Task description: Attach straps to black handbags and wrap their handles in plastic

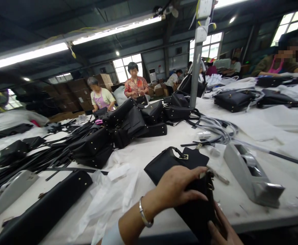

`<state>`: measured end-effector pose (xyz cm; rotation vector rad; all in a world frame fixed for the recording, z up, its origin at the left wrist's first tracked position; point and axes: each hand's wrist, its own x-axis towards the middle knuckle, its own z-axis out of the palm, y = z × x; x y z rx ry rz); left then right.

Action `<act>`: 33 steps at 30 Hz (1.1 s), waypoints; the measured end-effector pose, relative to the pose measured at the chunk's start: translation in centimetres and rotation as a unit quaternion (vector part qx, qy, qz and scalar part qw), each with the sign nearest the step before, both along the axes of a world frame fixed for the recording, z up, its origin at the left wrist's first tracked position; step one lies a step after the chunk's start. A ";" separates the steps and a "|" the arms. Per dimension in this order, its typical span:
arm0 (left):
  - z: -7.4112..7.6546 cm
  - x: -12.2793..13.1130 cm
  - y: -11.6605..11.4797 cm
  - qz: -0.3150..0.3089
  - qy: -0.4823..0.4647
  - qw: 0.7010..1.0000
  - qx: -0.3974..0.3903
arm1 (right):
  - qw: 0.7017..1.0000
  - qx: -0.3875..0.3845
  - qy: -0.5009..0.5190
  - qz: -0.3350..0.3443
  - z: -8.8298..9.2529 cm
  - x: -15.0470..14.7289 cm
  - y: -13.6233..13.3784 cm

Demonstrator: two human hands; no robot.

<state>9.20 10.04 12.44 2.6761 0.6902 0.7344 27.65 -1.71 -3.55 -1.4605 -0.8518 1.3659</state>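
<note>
A black handbag with a short handle and a gold-coloured buckle is tilted at the table's front edge. My left hand, with a silver bangle at the wrist, reaches across the bag and grips its near upper edge by some metal fittings. Lower down, my right hand holds the bag's near side, partly cut off by the frame's bottom. Just beyond the left fingertips lies a small metal tool, its kind unclear. The bag's underside is hidden.
A grey tape dispenser stands to the right, another dispenser at the left. Black bags are heaped behind, beside black straps. White wrapping and a long black bag lie left. A metal post rises mid-table; several people work beyond.
</note>
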 end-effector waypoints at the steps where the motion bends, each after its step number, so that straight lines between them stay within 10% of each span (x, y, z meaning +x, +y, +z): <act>1: 0.2 -1.1 0.8 0.017 0.003 1.000 0.005 | 0.999 0.015 -0.046 0.020 0.5 0.1 0.0; 6: -1.6 -4.6 1.2 0.061 0.014 0.995 0.081 | 0.943 0.130 -0.298 0.064 0.3 -0.1 -0.4; 9: -4.2 -4.6 -1.4 0.033 -0.013 0.990 0.135 | 0.820 0.268 -0.507 -0.010 0.4 -0.9 -0.7; 12: -6.5 -4.2 -3.9 0.018 -0.059 0.987 0.148 | 0.696 0.351 -0.623 -0.063 3.6 -1.6 -0.6; 16: -7.1 -4.7 -5.1 -0.011 -0.108 0.986 0.127 | 0.646 0.449 -0.617 0.026 9.3 -2.7 0.2; 19: -6.3 -6.7 -5.4 -0.022 -0.168 0.981 0.098 | 0.671 0.473 -0.569 0.048 10.9 -3.5 0.7; 21: -5.9 -8.6 -5.2 0.085 -0.256 0.960 0.076 | 0.694 0.498 -0.519 0.024 10.7 -4.0 0.9; 24: -6.0 -11.3 -3.9 0.342 -0.394 0.853 0.002 | 0.716 0.527 -0.457 -0.027 9.9 -4.3 1.4; 27: -6.9 -12.5 -1.3 0.439 -0.420 0.786 -0.115 | 0.758 0.513 -0.395 -0.076 9.7 -3.7 2.7; 33: -10.0 -12.1 3.4 0.419 -0.295 0.843 -0.164 | 0.835 0.417 -0.217 -0.285 11.4 0.0 5.9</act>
